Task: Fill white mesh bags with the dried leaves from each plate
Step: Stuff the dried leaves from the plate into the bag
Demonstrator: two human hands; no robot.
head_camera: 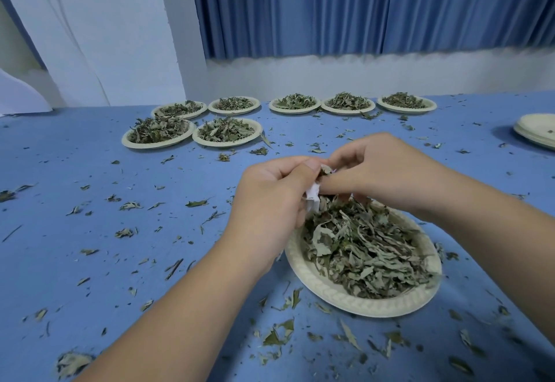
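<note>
Head view: both hands on the bag over the plate

The left hand (270,198) grips a white bag (312,198) just above the far rim of the near plate (354,306), which is heaped with leaves (366,249). The right hand (381,168) pinches the bag's mouth, where leaf bits show. Seven more full plates (225,143) sit well back on the table (75,147).

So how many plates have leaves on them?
8. The front plate close by; two plates side by side mid-left; a row of five along the far edge. The stack at right looks almost bare.
</note>
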